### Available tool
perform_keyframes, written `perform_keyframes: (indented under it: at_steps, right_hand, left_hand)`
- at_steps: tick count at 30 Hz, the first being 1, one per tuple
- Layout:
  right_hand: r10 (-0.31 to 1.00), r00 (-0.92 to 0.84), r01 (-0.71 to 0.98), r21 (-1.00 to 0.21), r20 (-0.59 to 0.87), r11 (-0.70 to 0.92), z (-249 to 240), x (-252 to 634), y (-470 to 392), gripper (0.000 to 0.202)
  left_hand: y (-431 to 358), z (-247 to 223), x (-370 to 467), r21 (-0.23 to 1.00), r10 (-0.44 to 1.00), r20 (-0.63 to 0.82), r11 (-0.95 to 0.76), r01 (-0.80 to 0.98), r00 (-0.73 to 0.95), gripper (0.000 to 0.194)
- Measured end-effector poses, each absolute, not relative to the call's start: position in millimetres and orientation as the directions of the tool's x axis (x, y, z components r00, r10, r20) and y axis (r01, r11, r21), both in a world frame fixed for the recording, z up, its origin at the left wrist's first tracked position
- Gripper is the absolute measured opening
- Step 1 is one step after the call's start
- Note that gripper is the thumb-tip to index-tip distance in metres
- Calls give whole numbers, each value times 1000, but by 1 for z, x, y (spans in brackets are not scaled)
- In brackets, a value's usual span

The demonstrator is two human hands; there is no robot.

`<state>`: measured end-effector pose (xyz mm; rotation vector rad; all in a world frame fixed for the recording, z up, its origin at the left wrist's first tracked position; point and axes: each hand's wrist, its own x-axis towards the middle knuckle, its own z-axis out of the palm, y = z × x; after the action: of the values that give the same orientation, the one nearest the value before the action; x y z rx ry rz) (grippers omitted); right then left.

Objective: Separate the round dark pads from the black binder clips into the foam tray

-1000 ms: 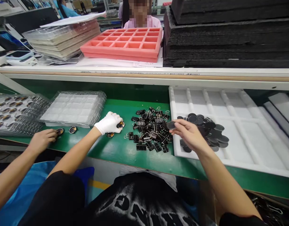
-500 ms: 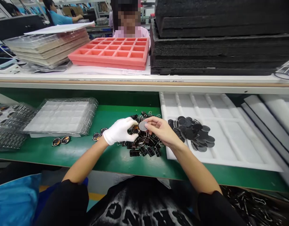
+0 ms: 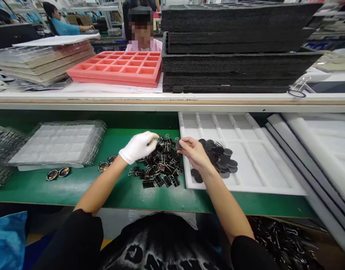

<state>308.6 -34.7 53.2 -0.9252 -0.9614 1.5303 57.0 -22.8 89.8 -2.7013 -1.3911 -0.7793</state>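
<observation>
Head view: right hand (image 3: 196, 153) pinching one dark disc (image 3: 179, 145) between clips (image 3: 162, 168) and white tray (image 3: 262, 157); left hand (image 3: 138, 148) at clips, can't tell its grip. Held disc not yet set down; loose discs (image 3: 221, 157) remain.

Bright, even light, faint sheen on green tabletop (image 3: 161, 199), distorted edges.

left hand (image 3: 140, 146) grip unclear, leftmost trays (image 3: 3, 163) cropped

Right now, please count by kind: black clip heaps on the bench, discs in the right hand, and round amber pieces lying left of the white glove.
Black clip heap: 1
Disc in the right hand: 1
Visible round amber pieces: 4
Total: 6
</observation>
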Motion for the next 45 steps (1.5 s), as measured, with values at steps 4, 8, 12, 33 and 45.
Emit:
perform_keyframes:
  at_steps: [4,8,12,33,45]
  right_hand:
    - [995,-54,-446,-890,-86,-101,57,324,-26,55]
    - [991,-62,-470,-872,-122,-137,51,315,-24,58]
    - [981,-150,-460,-869,-126,-182,44,309,-29,57]
    - [952,-246,-139,-979,182,151,27,302,-52,38]
    - [969,-226,-389,-921,99,3,23,305,-42,50]
  left_hand:
    - [-1,103,51,243,842,338,-509,826,419,31]
    - [14,98,64,54,806,11,-592,804,592,31]
    - [15,90,65,43,789,19,-614,788,614,23]
    - [-39,76,84,-533,130,482,-742,407,867,13]
    - [-52,71,82,133,652,590,-659,740,476,21]
